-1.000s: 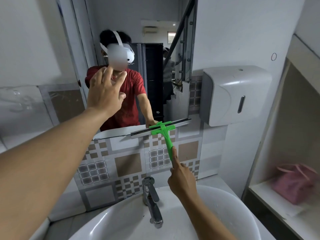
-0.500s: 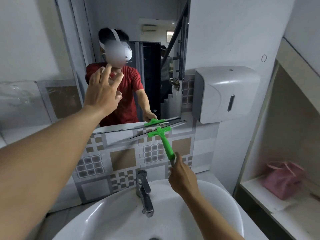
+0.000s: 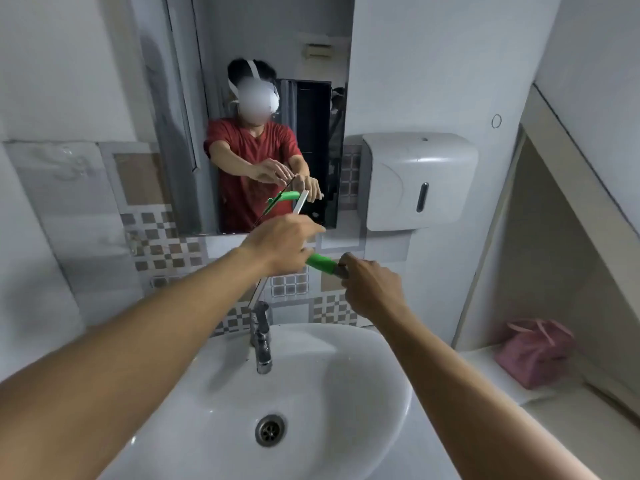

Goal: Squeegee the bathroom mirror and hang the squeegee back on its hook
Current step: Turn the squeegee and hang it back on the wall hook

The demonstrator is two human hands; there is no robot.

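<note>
Green squeegee [image 3: 320, 263] handle lies sideways, gripped by both left hand [image 3: 280, 245] and right hand [image 3: 370, 289]

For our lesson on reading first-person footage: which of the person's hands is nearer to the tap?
Left. The left hand is above the tap, over the squeegee's head end. The right hand holds the handle's end, farther right of the tap.
</note>
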